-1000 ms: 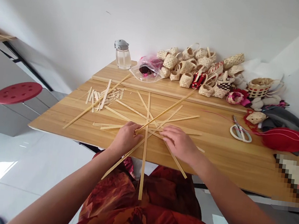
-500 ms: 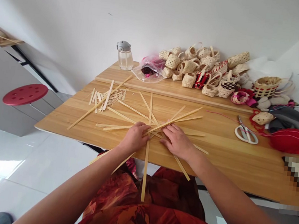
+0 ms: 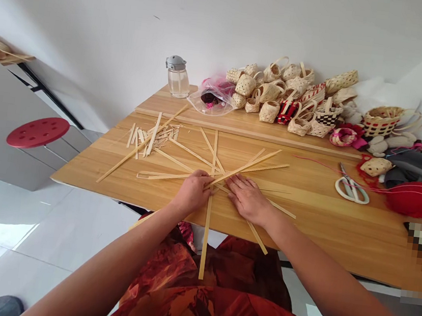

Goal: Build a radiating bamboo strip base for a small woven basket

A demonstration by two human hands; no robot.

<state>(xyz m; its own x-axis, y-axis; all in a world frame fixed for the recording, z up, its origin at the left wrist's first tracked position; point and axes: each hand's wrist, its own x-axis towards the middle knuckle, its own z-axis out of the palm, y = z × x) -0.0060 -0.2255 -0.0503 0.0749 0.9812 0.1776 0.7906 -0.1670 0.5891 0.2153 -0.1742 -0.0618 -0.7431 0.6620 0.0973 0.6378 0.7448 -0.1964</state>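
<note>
1. Strip star mid-table, nr front edge; strips fan all ways. Top strip long axis diag., nr-L to far-R.
2. L hand: fingers curled, pinching top strip's nr part. R hand: fingers close tog., laid on strips; can't tell if gripping.
3. Scrap pile + loose strip far L; bottle, plastic bag, baskets along back; scissors R.
4. Forearms cross front edge; one strip overhangs twd lap. Wood surface btwn star & scissors.

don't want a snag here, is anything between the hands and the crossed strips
Nothing visible: the left hand and right hand both touch the crossed strips; the scissors lie apart, to the right.
</note>
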